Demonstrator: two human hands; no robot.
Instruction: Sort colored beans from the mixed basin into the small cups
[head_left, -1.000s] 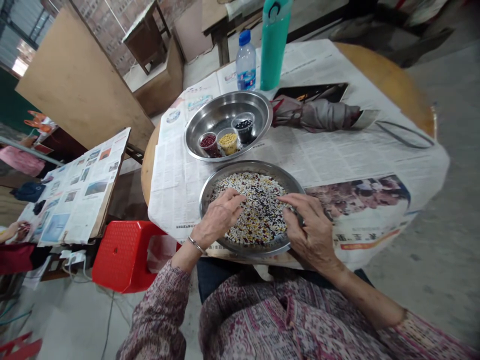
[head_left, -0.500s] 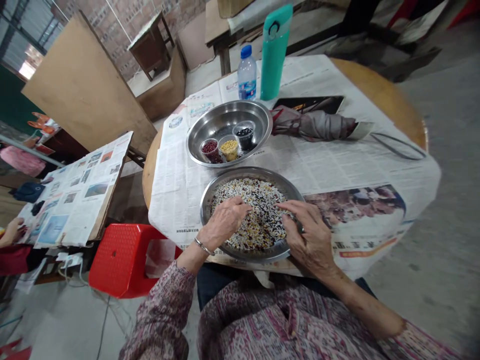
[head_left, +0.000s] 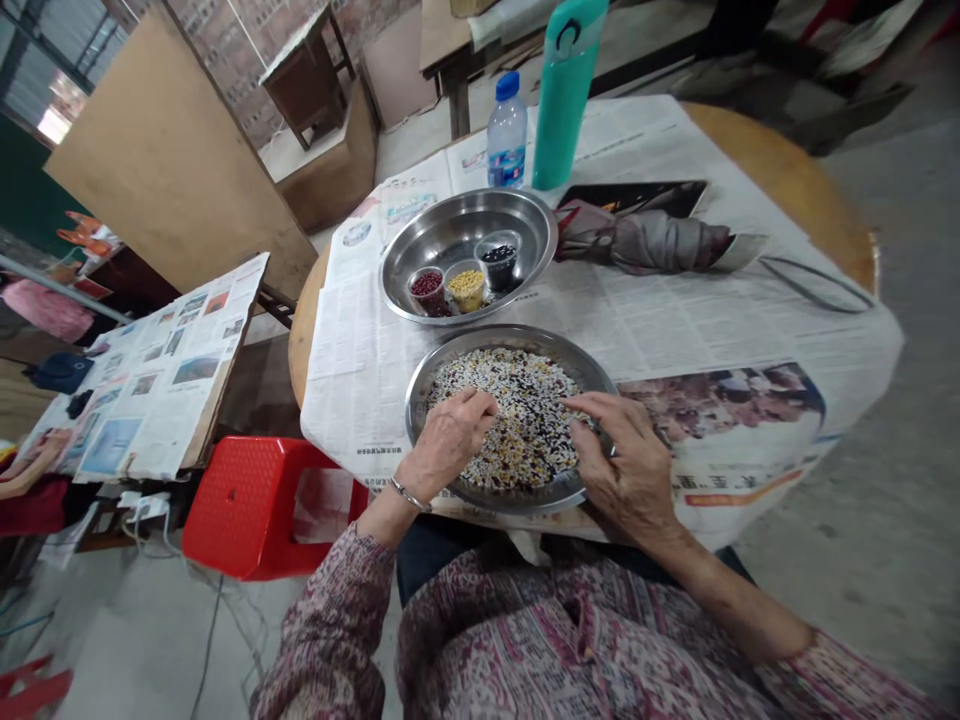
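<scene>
In front of me a metal bowl (head_left: 581, 362) holds a mix of white rice, dark beans and yellow beans (head_left: 525, 400). My left hand (head_left: 448, 440), with a bracelet at its wrist, is over the bowl's left side with fingers curled together; anything pinched in them is hidden. Over the right rim is my right hand (head_left: 628, 462), thumb and forefinger apart, with nothing visible between them. Behind, a second metal bowl (head_left: 431, 235) contains clear cups of red beans (head_left: 428, 290), yellow beans (head_left: 466, 288) and black beans (head_left: 499, 264).
Newspaper covers the round table (head_left: 787, 190). A water bottle (head_left: 508, 140), a teal flask (head_left: 566, 105) and a folded grey umbrella (head_left: 660, 240) stand or lie at the back. To the left are a red stool (head_left: 240, 505) and another person's arm (head_left: 34, 470) beside a papered table (head_left: 180, 350).
The whole view has shifted slightly, with the table appearing a little higher and further right. Both hands keep nearly the same pose over the bowl. The other person's arm at left has moved.
</scene>
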